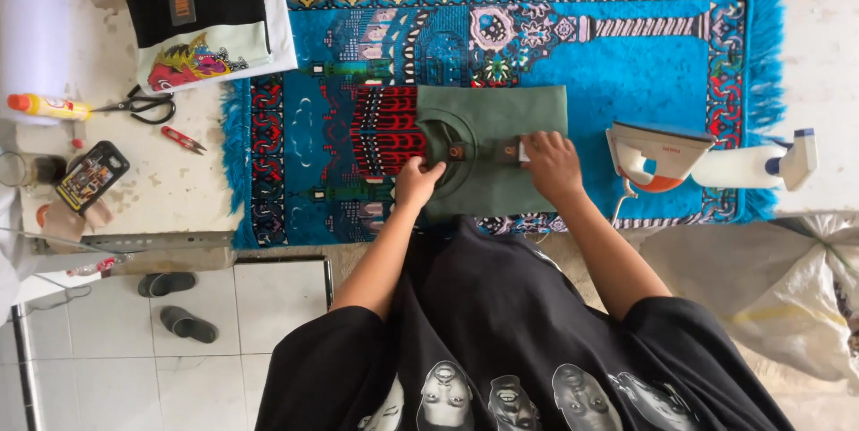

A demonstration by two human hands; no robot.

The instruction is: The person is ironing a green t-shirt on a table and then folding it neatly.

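Both hands are down on a folded green t-shirt point(501, 122) that's lying on the blue patterned rug point(626, 73) covering the worktop. Our left hand point(417, 182) sits at the collar end, fingers curled and pinching the edge of the neckline, while our right hand point(549, 162) lies mostly flat on the shirt with the fingertips resting on a small dark tag point(508, 150) near the middle; we can't really tell if it's gripping the tag or just pressing on it. So the hands are apart, one at each end of the collar area, both touching the shirt. Just to the right of the shirt, a white and orange steam iron point(658, 155) stands on the rug, near our right hand but not touching it. Up at the top left there's a stack of folded shirts, a black one over a white one with a colourful print point(201, 15). On the bare worktop to the left we've got black scissors point(143, 106), small red thread snips point(183, 139), a yellow bottle point(49, 107) and a phone in a printed case point(89, 176), all well apart from the hands. A pair of grey sandals point(174, 306) sits on the tiled floor below.
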